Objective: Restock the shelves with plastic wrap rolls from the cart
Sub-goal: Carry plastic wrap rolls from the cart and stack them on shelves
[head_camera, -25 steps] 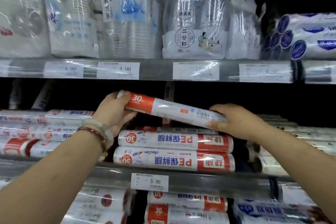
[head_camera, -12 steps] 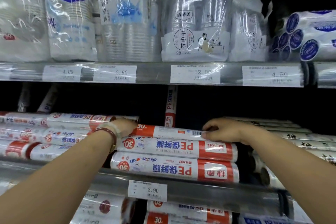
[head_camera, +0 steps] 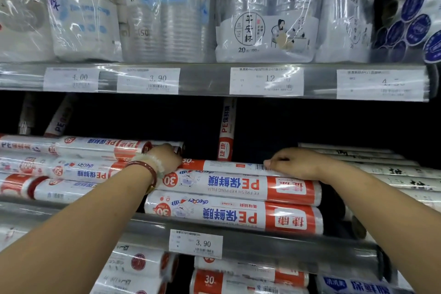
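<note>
A white and orange plastic wrap roll marked 30 lies flat on top of two stacked rolls of the same kind on the middle shelf. My left hand, with bracelets at the wrist, grips the roll's left end. My right hand curls over its right end, fingers on the barcode. Both forearms reach in over the shelf's front rail. The cart is out of view.
More rolls are piled to the left and to the right of the stack. One roll stands upright behind. The upper shelf holds bagged cups close overhead. Further rolls lie on the shelf below.
Both hands carried the roll down from mid-air and set it on top of the stack. It went from tilted to lying level, pushed deeper into the shelf.
</note>
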